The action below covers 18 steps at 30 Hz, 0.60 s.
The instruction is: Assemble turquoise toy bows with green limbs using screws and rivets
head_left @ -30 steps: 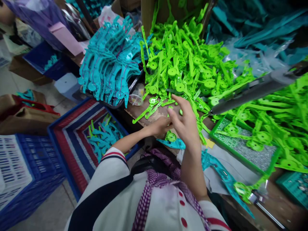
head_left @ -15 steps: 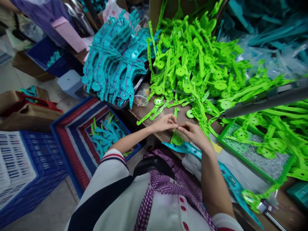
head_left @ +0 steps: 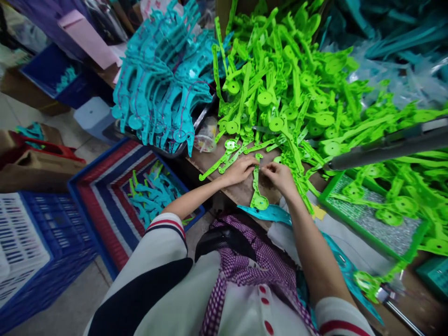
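A bright green plastic arm (head_left: 256,185) with a round disc end lies lengthwise on the table before me, the disc nearest my body. My left hand (head_left: 242,170) is closed at its upper end, fingertips against its left edge. Just right of the arm, my right hand (head_left: 280,177) is pinched, thumb and forefinger together; whatever small thing they hold is too tiny to make out. Beneath the disc end, a turquoise plastic piece (head_left: 271,213) lies along the table edge. Two loose green arms (head_left: 217,167) rest beyond my left hand.
A large heap of green arms (head_left: 276,93) fills the back. Turquoise pieces (head_left: 157,93) stand stacked in a black tray at left. A green tray (head_left: 373,235) of small metal parts is at right, under a dark rod-like tool (head_left: 388,145). A lined blue crate (head_left: 105,205) sits lower left.
My hands have moved apart from their fingertip contact above the green arm. The left has shifted to the arm's upper end, the right to its right side, uncovering the arm.
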Each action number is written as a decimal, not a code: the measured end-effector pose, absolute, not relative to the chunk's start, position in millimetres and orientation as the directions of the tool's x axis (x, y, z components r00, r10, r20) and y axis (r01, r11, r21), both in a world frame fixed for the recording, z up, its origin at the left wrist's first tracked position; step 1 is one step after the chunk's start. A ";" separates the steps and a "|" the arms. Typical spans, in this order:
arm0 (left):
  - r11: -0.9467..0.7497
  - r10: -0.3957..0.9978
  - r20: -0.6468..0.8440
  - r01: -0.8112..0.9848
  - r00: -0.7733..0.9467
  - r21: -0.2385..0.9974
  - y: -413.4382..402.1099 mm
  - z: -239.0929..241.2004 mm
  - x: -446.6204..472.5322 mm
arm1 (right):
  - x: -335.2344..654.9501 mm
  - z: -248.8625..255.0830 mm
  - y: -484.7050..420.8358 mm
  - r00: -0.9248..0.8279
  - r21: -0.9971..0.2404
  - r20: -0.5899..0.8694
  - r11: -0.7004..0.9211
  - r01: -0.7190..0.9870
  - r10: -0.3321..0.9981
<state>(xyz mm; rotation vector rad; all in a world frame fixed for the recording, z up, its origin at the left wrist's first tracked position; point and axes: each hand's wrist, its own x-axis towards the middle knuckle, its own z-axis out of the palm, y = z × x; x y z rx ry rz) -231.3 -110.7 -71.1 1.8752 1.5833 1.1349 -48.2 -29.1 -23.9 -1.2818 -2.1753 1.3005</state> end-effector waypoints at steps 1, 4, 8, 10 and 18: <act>-0.260 0.948 0.318 0.590 0.007 0.764 -110.9 -72.1 -230.8 | -49.1 -24.8 -29.2 -0.555 -0.821 -0.165 0.198 0.536 0.816; -0.289 0.930 0.365 0.534 -0.040 0.795 -110.7 -71.6 -230.1 | -48.0 -24.4 -32.1 -0.565 -0.834 -0.130 0.219 0.507 0.815; -0.307 0.923 0.377 0.459 -0.068 0.834 -110.4 -66.3 -229.7 | -45.3 -19.6 -38.8 -0.595 -0.828 -0.105 0.261 0.496 0.797; -0.288 0.931 0.358 0.447 -0.077 0.847 -111.2 -62.8 -229.5 | -45.4 -16.5 -42.2 -0.594 -0.807 -0.085 0.295 0.512 0.800; -0.207 0.959 0.273 0.475 -0.072 0.855 -111.1 -57.1 -229.6 | -48.1 -11.8 -49.7 -0.626 -0.683 -0.004 0.455 0.572 0.780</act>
